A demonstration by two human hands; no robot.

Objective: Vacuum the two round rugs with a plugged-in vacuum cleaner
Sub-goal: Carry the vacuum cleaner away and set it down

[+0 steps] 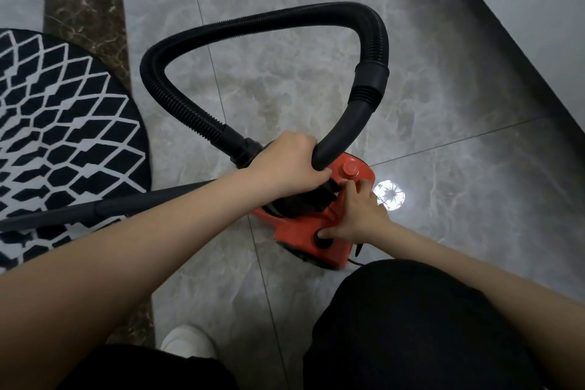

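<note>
A red vacuum cleaner (pixel 311 242) stands on the grey tiled floor in front of me. Its black ribbed hose (pixel 253 20) loops up and back down to a curved black handle. My left hand (pixel 289 165) grips that handle where it meets the wand (pixel 104 207), which runs left over a round black-and-white patterned rug (pixel 63 123). My right hand (pixel 357 215) rests on the vacuum body, its thumb pressing a black button and its fingers spread toward a red knob (pixel 350 169). Only one rug is in view.
A dark marble strip (pixel 85 3) runs along the floor beside the rug. A pale wall base (pixel 522 9) crosses the upper right. My black trousers (pixel 411 326) and a white shoe (pixel 186 342) fill the bottom. A black cord (pixel 359 261) leaves the vacuum's rear.
</note>
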